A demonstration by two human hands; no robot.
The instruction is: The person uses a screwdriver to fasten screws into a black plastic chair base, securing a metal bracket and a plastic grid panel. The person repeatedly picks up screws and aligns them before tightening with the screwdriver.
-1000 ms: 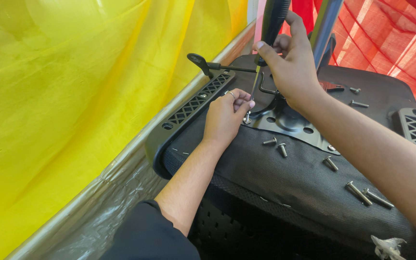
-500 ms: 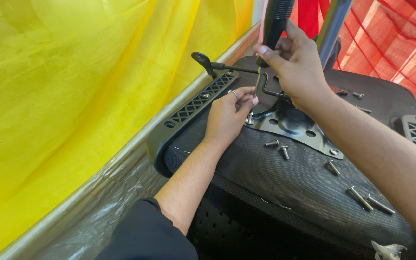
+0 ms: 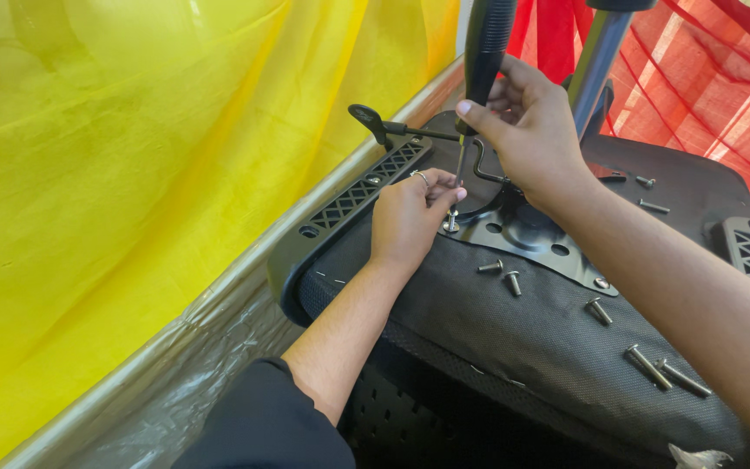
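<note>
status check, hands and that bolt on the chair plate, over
Left hand pinching bolt at metal mounting plate. Right hand gripping screwdriver, tip down at bolt. Loose bolts scattered on seat underside, none blocking.

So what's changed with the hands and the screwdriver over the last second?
Little. The left hand has stayed pinched on the bolt at the metal plate; the right hand still grips the screwdriver, thumb shifted slightly. Loose bolts on the seat underside haven't moved.

Yellow curtain (image 3: 132, 174) fills the left side, brightly backlit. Clear plastic sheet (image 3: 175, 382) runs crumpled along its lower edge. Red mesh fabric (image 3: 705, 87) hangs upper right, daylight coming through.
</note>
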